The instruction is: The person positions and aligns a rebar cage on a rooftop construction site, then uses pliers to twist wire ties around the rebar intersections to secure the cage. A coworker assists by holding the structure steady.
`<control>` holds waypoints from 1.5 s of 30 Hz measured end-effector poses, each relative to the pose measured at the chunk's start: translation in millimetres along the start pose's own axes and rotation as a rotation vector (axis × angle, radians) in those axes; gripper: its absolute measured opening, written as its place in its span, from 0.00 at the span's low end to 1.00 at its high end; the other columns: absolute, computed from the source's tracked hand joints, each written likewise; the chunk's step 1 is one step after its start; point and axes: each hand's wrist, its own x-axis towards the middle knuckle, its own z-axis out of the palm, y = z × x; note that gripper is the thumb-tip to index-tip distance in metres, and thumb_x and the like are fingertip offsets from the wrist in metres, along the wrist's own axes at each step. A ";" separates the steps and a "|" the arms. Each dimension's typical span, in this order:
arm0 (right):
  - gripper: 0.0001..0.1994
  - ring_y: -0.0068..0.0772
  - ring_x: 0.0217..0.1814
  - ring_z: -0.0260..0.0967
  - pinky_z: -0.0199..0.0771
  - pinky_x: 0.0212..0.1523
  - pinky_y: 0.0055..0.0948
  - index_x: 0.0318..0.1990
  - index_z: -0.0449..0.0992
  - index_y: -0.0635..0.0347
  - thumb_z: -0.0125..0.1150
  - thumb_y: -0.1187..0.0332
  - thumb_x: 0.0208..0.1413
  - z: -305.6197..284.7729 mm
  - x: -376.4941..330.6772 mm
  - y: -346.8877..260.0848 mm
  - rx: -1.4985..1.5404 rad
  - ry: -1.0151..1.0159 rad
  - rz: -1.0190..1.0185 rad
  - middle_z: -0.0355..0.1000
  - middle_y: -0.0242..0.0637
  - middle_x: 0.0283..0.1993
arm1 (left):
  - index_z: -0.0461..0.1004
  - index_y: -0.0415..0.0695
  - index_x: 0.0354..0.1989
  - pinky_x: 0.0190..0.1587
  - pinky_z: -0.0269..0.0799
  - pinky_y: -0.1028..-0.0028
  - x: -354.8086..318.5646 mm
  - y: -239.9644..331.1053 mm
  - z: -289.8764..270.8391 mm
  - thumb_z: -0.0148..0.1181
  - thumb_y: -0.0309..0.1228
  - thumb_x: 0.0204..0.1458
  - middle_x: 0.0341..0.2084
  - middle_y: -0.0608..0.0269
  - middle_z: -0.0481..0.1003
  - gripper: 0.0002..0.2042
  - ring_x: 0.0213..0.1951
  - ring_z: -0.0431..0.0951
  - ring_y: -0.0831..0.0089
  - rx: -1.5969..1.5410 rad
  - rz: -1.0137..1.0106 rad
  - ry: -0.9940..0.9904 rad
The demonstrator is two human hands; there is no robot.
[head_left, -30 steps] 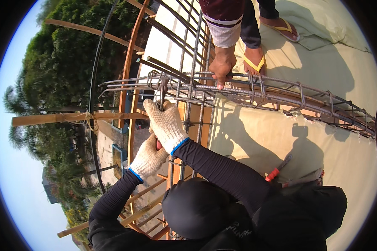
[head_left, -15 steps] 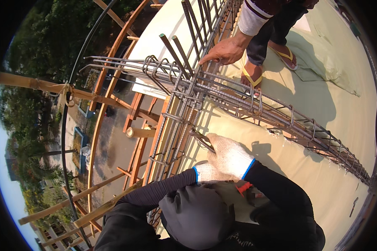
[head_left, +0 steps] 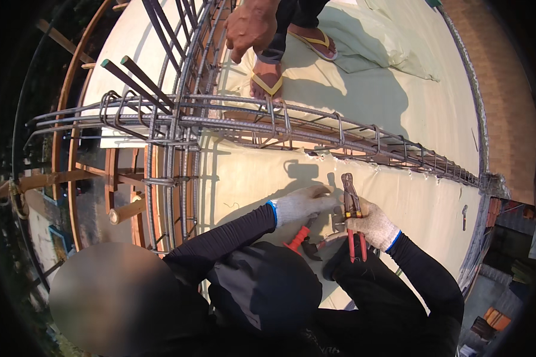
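Observation:
My right hand (head_left: 372,225), in a white knitted glove with a blue cuff, is closed round a pair of pincers (head_left: 352,217). Their red handles point toward me and their steel jaws point away. To its left, my left hand (head_left: 304,205), gloved the same way, is stretched out with its fingers apart, low over the pale sheet (head_left: 253,178). Just below that hand lies a tool with an orange-red handle (head_left: 296,240); its kind is unclear. Beyond both hands, a tied rebar cage (head_left: 339,140) runs across and meets another cage (head_left: 175,154) at the left.
Upright bars (head_left: 138,83) rise at the corner. A co-worker's bare hand (head_left: 251,27) hangs over the cage, near their sandalled foot (head_left: 267,82). Left of the deck edge is a drop, with timber framing (head_left: 111,178) and a wooden pole (head_left: 128,211). A dark cap (head_left: 265,288) covers the lower middle.
The view has swung to the right. My hands, close together beside the corner rebar before, are now apart and away from it. The pincers now show fully in my right hand.

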 end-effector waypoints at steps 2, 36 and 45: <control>0.33 0.37 0.57 0.80 0.88 0.61 0.47 0.77 0.63 0.62 0.59 0.84 0.63 5.9 9.8 -5.8 0.217 -0.111 0.022 0.74 0.42 0.59 | 0.63 0.44 0.78 0.70 0.71 0.64 28.4 -16.9 9.5 0.53 0.54 0.74 0.65 0.60 0.74 0.33 0.68 0.73 0.64 -0.312 0.124 -0.153; 0.11 0.23 0.27 0.68 0.69 0.27 0.25 0.45 0.76 0.65 0.57 0.64 0.76 -19.4 57.5 90.7 0.377 -0.285 -0.189 0.74 0.35 0.30 | 0.73 0.44 0.52 0.59 0.82 0.52 21.1 70.6 26.4 0.53 0.45 0.77 0.41 0.58 0.78 0.15 0.45 0.82 0.60 -0.948 0.360 0.620; 0.07 0.47 0.40 0.80 0.80 0.44 0.42 0.43 0.82 0.62 0.61 0.69 0.67 -11.9 -20.9 56.2 -0.485 -0.430 -1.086 0.80 0.45 0.38 | 0.71 0.46 0.55 0.60 0.79 0.52 10.1 23.8 4.4 0.50 0.41 0.79 0.47 0.61 0.77 0.12 0.58 0.78 0.61 -0.861 0.241 0.915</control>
